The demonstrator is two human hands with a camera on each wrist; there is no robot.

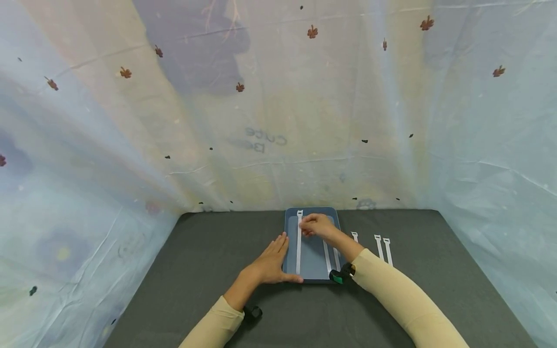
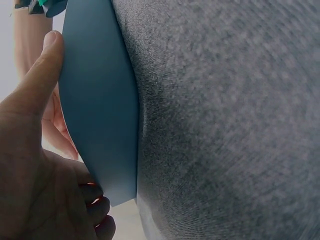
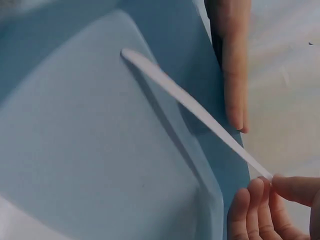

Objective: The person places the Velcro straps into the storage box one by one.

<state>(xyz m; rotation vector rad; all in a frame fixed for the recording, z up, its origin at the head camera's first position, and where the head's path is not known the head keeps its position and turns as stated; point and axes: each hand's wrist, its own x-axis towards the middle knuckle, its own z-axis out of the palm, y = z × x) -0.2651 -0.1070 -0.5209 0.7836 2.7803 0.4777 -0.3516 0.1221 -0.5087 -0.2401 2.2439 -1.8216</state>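
A shallow blue tray (image 1: 312, 256) lies on the dark table. My left hand (image 1: 271, 258) rests on its near left corner, fingers straight along the left side and thumb against the front wall (image 2: 100, 100). My right hand (image 1: 316, 226) is above the tray's far half. In the right wrist view, its thumb and forefinger pinch one end of a thin white strap (image 3: 187, 102), which slants down to the light blue tray floor. A white strap (image 1: 299, 244) with a slotted end lies lengthwise along the tray's left side in the head view. Two more white straps (image 1: 327, 258) lie at the right, partly covered by my right arm.
Right of the tray, several white straps (image 1: 379, 246) with slotted ends lie on the dark tabletop (image 1: 417, 280), one partly behind my right forearm. A pale printed curtain (image 1: 304, 121) hangs behind the table and along both sides.
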